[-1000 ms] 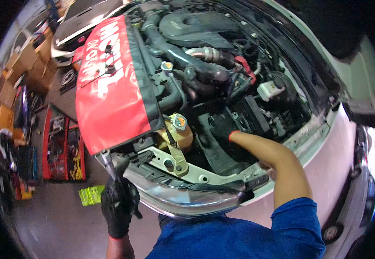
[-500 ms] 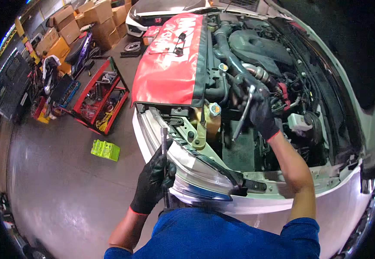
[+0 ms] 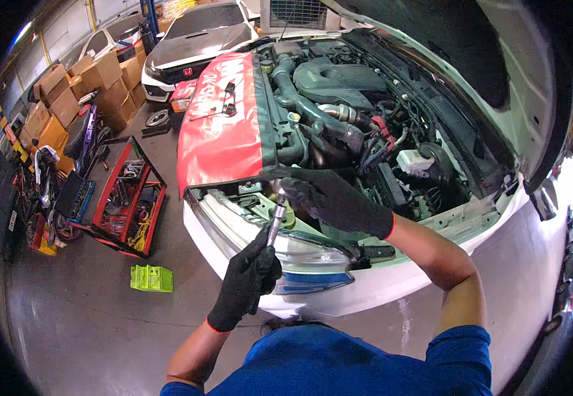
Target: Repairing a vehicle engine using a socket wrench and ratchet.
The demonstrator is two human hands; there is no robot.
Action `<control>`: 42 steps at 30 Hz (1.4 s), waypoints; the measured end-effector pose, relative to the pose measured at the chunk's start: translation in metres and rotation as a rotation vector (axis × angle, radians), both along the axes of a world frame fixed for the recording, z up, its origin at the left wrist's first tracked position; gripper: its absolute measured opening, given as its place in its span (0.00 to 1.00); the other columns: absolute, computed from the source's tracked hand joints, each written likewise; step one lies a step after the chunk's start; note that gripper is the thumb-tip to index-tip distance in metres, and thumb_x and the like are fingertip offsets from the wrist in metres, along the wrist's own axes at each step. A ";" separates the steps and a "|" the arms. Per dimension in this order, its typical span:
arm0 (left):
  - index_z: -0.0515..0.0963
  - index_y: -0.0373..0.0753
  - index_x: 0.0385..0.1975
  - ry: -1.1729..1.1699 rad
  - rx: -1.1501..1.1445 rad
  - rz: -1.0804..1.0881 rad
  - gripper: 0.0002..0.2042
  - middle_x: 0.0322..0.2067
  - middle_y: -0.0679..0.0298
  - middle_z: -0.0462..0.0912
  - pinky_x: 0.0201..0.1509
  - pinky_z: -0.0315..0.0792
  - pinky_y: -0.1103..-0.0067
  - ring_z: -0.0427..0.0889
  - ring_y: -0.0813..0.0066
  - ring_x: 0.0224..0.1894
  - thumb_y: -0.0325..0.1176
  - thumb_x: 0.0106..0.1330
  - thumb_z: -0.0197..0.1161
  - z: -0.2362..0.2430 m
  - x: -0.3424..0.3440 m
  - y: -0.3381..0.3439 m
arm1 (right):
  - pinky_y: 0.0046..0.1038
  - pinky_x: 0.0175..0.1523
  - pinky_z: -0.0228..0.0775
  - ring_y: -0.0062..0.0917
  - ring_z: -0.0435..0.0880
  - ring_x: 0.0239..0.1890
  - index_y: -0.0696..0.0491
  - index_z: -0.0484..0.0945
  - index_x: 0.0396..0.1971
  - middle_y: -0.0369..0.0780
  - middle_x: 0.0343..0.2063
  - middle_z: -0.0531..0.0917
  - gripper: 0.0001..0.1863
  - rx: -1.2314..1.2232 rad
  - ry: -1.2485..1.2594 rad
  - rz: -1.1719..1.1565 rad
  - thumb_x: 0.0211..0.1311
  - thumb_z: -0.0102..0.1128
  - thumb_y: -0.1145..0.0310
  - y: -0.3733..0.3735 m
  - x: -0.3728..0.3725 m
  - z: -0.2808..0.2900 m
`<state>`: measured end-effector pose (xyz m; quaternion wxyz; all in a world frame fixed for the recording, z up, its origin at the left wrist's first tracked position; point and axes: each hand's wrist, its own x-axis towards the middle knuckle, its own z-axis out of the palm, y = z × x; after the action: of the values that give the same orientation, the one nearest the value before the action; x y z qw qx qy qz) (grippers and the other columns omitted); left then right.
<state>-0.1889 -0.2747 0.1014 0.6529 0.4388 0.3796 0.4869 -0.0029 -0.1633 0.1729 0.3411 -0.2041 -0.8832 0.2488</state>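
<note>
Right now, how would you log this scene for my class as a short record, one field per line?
Left grip: black-gloved, closed around a metal tool
Right grip: black-gloved, at the tool's upper end; exact hold unclear
Car: white, hood raised, engine exposed
Cover: red, over the car's front
Trolley: red, holding tools, at left
Floor: lime-green block near the trolley
Background: cardboard boxes
</note>
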 end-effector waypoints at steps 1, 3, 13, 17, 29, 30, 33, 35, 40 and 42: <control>0.58 0.43 0.64 -0.003 0.002 -0.003 0.24 0.19 0.71 0.68 0.18 0.58 0.88 0.63 0.87 0.17 0.39 0.69 0.51 0.000 -0.004 -0.003 | 0.29 0.45 0.70 0.28 0.80 0.43 0.56 0.70 0.53 0.45 0.40 0.80 0.17 -0.244 0.020 -0.085 0.67 0.45 0.66 -0.006 -0.004 0.003; 0.58 0.42 0.63 -0.036 -0.005 -0.002 0.24 0.18 0.71 0.67 0.18 0.58 0.87 0.62 0.87 0.17 0.38 0.69 0.51 0.001 -0.011 -0.009 | 0.29 0.45 0.70 0.28 0.81 0.41 0.55 0.71 0.52 0.46 0.38 0.81 0.16 -0.191 0.052 -0.076 0.67 0.45 0.67 -0.011 -0.010 0.002; 0.56 0.37 0.63 -0.487 -0.224 -0.383 0.27 0.16 0.73 0.62 0.16 0.53 0.91 0.59 0.90 0.15 0.45 0.69 0.48 0.010 -0.018 -0.018 | 0.27 0.35 0.71 0.25 0.80 0.28 0.51 0.71 0.53 0.44 0.30 0.81 0.17 -0.218 -0.150 -0.078 0.64 0.49 0.68 -0.013 0.005 -0.006; 0.58 0.37 0.62 -0.031 0.086 -0.034 0.24 0.17 0.74 0.64 0.17 0.54 0.90 0.60 0.90 0.16 0.38 0.69 0.50 -0.002 0.010 -0.011 | 0.33 0.34 0.69 0.32 0.79 0.24 0.50 0.77 0.45 0.43 0.26 0.81 0.13 -0.022 -0.069 -0.020 0.63 0.49 0.65 -0.014 0.013 -0.002; 0.69 0.33 0.51 0.415 0.736 0.233 0.16 0.30 0.59 0.80 0.32 0.73 0.81 0.79 0.75 0.32 0.36 0.69 0.49 0.006 0.116 0.126 | 0.39 0.38 0.71 0.44 0.80 0.31 0.56 0.77 0.36 0.49 0.29 0.80 0.19 0.488 -0.354 -0.308 0.58 0.55 0.53 0.076 0.107 0.058; 0.69 0.34 0.50 0.094 0.732 0.141 0.17 0.27 0.61 0.78 0.32 0.73 0.81 0.78 0.75 0.32 0.40 0.70 0.46 0.009 0.145 0.146 | 0.39 0.37 0.71 0.44 0.80 0.31 0.56 0.77 0.35 0.49 0.28 0.80 0.20 0.683 -0.376 -0.238 0.58 0.55 0.52 0.107 0.128 0.059; 0.72 0.38 0.45 -0.113 0.650 0.141 0.17 0.21 0.67 0.74 0.26 0.70 0.84 0.75 0.79 0.25 0.44 0.71 0.41 0.025 0.182 0.194 | 0.39 0.37 0.71 0.43 0.80 0.31 0.56 0.78 0.32 0.50 0.26 0.80 0.22 0.525 -0.543 -0.221 0.56 0.55 0.50 0.158 0.143 0.048; 0.72 0.43 0.39 -0.559 0.077 -0.203 0.16 0.17 0.73 0.69 0.18 0.64 0.87 0.68 0.84 0.17 0.47 0.71 0.41 0.019 0.187 0.220 | 0.38 0.37 0.71 0.43 0.79 0.29 0.56 0.78 0.32 0.49 0.26 0.80 0.21 0.622 -0.516 -0.082 0.56 0.55 0.51 0.183 0.150 0.030; 0.71 0.40 0.41 -0.551 -0.025 -0.222 0.16 0.19 0.71 0.73 0.19 0.66 0.86 0.69 0.84 0.17 0.46 0.70 0.43 -0.038 0.179 0.255 | 0.35 0.36 0.72 0.34 0.80 0.26 0.56 0.79 0.37 0.47 0.24 0.80 0.17 -0.025 -0.668 -0.241 0.57 0.54 0.58 0.182 0.215 0.004; 0.70 0.39 0.42 -0.489 -0.064 -0.151 0.17 0.23 0.68 0.75 0.24 0.69 0.84 0.72 0.81 0.21 0.47 0.69 0.44 -0.043 0.192 0.267 | 0.35 0.36 0.72 0.31 0.80 0.26 0.57 0.79 0.37 0.47 0.23 0.80 0.16 0.439 -0.613 -0.295 0.55 0.56 0.60 0.189 0.233 -0.019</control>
<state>0.0027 -0.0081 0.0582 0.7735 0.3141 0.1917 0.5160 0.2297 0.0258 0.1538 0.1296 -0.3158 -0.9373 -0.0696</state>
